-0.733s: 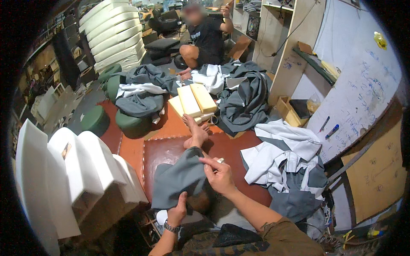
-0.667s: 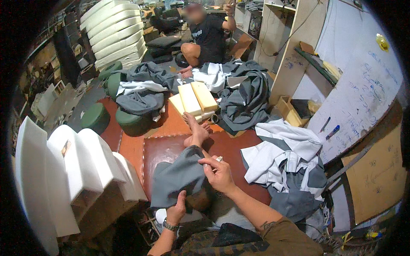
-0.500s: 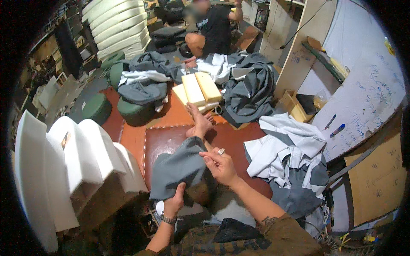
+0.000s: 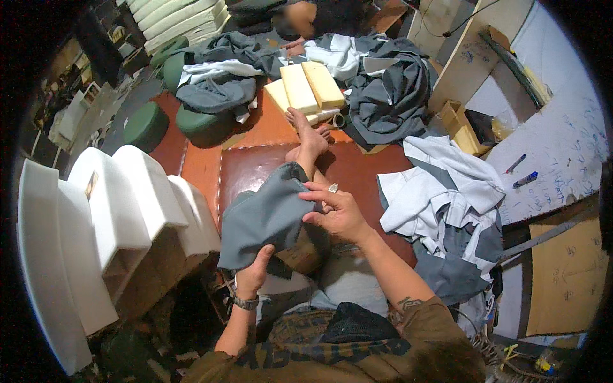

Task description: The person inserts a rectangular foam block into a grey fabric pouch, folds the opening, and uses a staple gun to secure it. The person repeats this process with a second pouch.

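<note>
A piece of grey fabric [image 4: 265,214], with a seamed upper edge, is held up over my lap. My left hand [image 4: 254,271] grips its lower edge, thumb in front and the other fingers hidden behind the cloth. At the fabric's right edge, my right hand [image 4: 337,216] has the cloth between thumb and fingers; a ring shows on one finger. Just beyond the cloth, my bare feet [image 4: 310,137] rest on a brown padded panel [image 4: 255,167].
White shaped foam pieces [image 4: 131,204] stand at left. Grey and white fabric covers [image 4: 447,191] lie at right, with a larger grey heap [image 4: 389,96] behind. Yellow foam blocks [image 4: 299,88] and round green cushions [image 4: 204,124] sit ahead. A person [image 4: 325,19] sits at the far side.
My view has tipped downward, so the far person is mostly cut off. My right hand's fingers have spread from a tight pinch and now take the fabric's right edge. The left hand keeps its hold.
</note>
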`<state>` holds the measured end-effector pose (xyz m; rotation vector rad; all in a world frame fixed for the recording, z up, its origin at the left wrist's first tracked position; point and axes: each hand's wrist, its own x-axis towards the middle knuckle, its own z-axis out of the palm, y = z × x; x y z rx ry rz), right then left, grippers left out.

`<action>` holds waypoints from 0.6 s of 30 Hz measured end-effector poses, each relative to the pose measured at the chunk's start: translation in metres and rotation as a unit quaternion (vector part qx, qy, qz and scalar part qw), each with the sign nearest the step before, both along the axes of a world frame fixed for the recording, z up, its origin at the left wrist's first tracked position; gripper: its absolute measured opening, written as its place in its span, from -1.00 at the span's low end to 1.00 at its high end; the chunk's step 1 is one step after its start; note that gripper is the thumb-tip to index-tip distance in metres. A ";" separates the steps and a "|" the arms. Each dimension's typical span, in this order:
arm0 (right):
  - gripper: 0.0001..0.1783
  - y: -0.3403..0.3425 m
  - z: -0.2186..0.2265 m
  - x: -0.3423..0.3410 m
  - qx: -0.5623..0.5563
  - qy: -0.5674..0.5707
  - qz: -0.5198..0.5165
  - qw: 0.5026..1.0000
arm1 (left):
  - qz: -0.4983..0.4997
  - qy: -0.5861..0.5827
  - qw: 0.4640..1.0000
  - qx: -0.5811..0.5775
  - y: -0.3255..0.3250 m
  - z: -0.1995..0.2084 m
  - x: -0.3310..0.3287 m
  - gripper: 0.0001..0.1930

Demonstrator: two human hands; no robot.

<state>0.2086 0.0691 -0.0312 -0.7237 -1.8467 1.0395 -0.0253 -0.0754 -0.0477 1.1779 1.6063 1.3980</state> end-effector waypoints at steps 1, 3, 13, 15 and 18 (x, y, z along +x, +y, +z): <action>-0.47 0.000 0.001 0.000 -0.006 -0.003 0.000 1.000 | 0.004 -0.008 1.000 0.012 0.001 0.004 0.001 -0.63; -0.43 -0.001 0.003 0.000 0.010 -0.004 -0.006 1.000 | 0.019 -0.015 0.999 0.029 0.003 0.011 0.005 -0.65; -0.47 0.009 -0.006 -0.009 0.054 -0.061 -0.043 0.996 | 0.042 0.018 0.998 0.036 0.021 0.012 0.012 -0.70; -0.46 0.015 -0.006 -0.013 0.001 -0.039 -0.015 0.999 | 0.036 0.034 0.998 0.048 0.027 0.010 0.008 -0.71; -0.41 0.016 -0.002 -0.019 -0.024 -0.038 -0.015 0.999 | 0.021 0.063 0.997 0.040 0.033 0.007 0.002 -0.68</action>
